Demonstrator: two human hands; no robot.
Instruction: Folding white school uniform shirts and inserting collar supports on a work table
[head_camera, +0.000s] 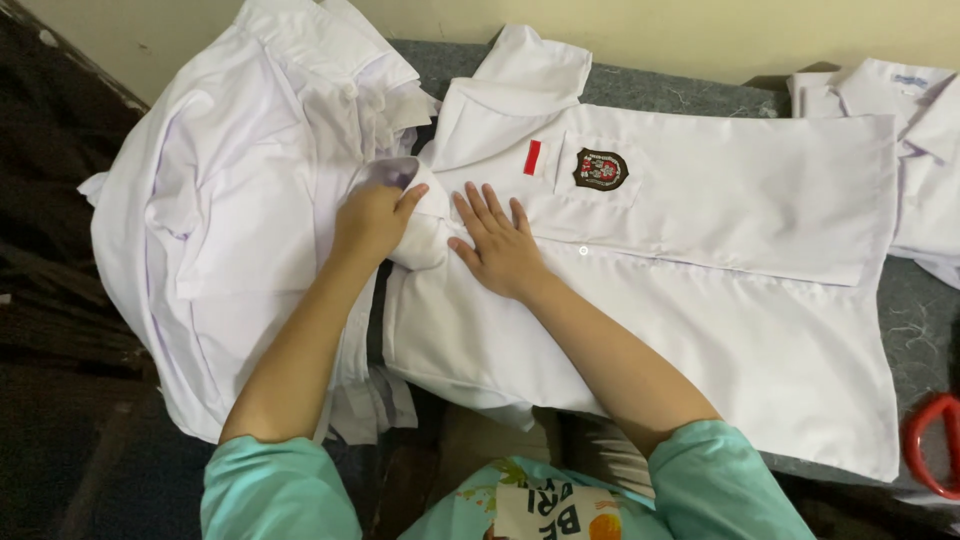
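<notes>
While the right hand (500, 245) lies flat and open, pinning the white shirt (700, 290) spread on the grey table (660, 90), the left hand (372, 218) pinches its collar (425, 215), beside a heap of shirts (230, 210).

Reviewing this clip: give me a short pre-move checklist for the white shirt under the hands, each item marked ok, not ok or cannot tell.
1. Left hand grips the collar of the shirt: ok.
2. Right hand lies flat on the shirt front: ok.
3. Shirt front smooth, pocket badge facing up: ok.
4. Front fully buttoned: cannot tell.
5. Shirt apart from the pile of white shirts: not ok, they touch at the collar.
6. Red scissors off the shirt: ok.
</notes>
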